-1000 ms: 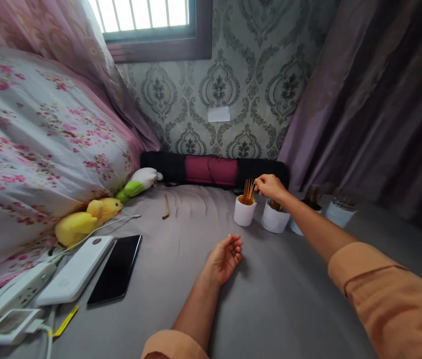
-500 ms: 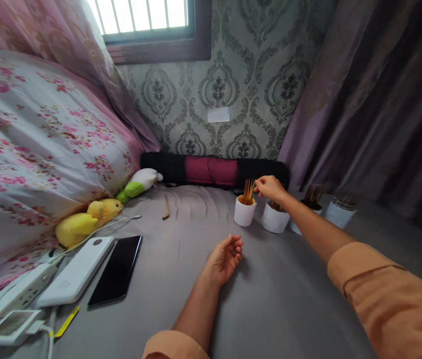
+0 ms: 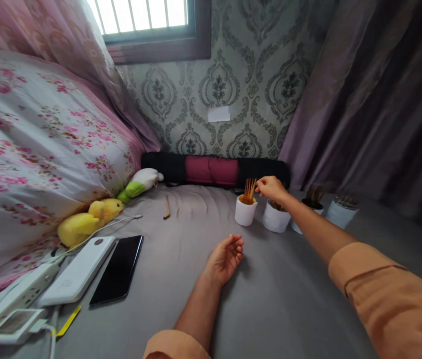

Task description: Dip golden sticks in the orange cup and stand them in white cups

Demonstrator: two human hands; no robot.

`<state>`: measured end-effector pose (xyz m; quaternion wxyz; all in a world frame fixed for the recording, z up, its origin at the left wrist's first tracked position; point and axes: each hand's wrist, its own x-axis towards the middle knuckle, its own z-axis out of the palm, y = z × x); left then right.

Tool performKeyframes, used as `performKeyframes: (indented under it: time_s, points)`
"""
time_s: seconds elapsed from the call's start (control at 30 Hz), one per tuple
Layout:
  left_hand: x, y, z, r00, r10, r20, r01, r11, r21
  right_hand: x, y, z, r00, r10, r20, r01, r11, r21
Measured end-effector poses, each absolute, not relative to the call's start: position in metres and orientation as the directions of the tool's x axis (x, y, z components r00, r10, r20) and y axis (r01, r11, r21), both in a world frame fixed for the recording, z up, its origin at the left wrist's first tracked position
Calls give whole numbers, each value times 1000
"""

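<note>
My right hand [image 3: 271, 188] reaches out over a row of small white cups and pinches the top of the thin orange sticks [image 3: 249, 190] that stand in the leftmost cup [image 3: 245, 211]. A second white cup [image 3: 276, 218] sits right beside it, under my wrist. Two more cups [image 3: 340, 211] stand further right, partly hidden by my forearm. My left hand [image 3: 226, 257] rests on the grey sheet [image 3: 181, 279], palm up, fingers loosely curled and empty. A single stick [image 3: 167, 207] lies alone on the sheet to the left.
A black phone [image 3: 117, 269], a white power bank [image 3: 77, 269] and a white power strip [image 3: 9, 298] lie at the left. Yellow and green plush toys [image 3: 87, 221] sit by the floral bedding [image 3: 39, 144]. A black and maroon roll [image 3: 211, 170] lies along the wall.
Almost nothing has moved. My right hand stays pinched at the sticks in the leftmost cup; the view has shifted very slightly.
</note>
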<state>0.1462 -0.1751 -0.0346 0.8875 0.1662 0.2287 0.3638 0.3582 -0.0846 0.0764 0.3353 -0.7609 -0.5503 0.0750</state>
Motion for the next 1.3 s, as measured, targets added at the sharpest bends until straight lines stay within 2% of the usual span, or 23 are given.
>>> performKeyframes:
  time_s: [0.57,1.3]
  points:
    - [145,-175,-34,637,718,-282,-570,684,454,360,-95,76,363,892,270,800,-150,-580]
    - [142,-176,-29,634,717,-290,-568,686,454,369,-118,78,398,851,344,763,-99,-639]
